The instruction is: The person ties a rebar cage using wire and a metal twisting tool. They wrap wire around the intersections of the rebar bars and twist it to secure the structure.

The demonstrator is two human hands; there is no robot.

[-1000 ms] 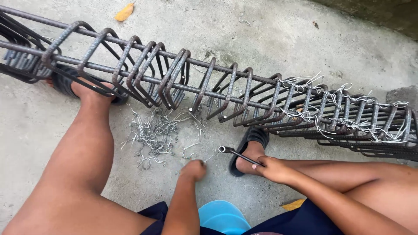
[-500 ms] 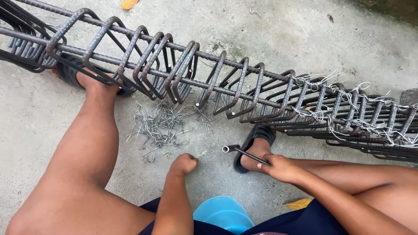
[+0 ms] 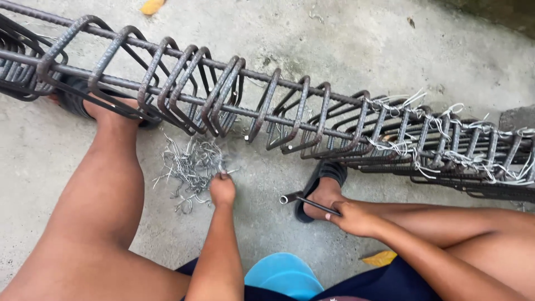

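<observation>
Concrete floor (image 3: pixel 356 50), grey, rough w/ pale stains & small cracks; outdoors by the look, a yellow leaf (image 3: pixel 151 6) at top left edge, another yellow leaf (image 3: pixel 381 258) low right of centre; darker wall base at top right corner.

Rebar cage (image 3: pixel 234 106) runs from upper left down to right edge, lying on the floor; rusty-brown long bars w/ square stirrups slipped over them; stirrups on left & middle loose & tilted, bunched in pairs; those on right tied w/ pale wire, ends sticking up.

Left foot in a dark sandal (image 3: pixel 75 100) under the cage at left, leg bare. Just right of it, a heap of short bent silver tie wires (image 3: pixel 186 167) on the floor, close below the cage; left hand (image 3: pixel 222 189) at heap's right edge, fingertips pressed together, pinching a few wires. Blue stool (image 3: pixel 281 276) edge at bottom centre.

Right foot in another dark sandal (image 3: pixel 320 187) below the cage middle; right hand (image 3: pixel 354 217) beside the ankle, fingers curled round a thin dark hook tool (image 3: pixel 306 202) w/ a tube-like end pointing left, apart from the wires.
</observation>
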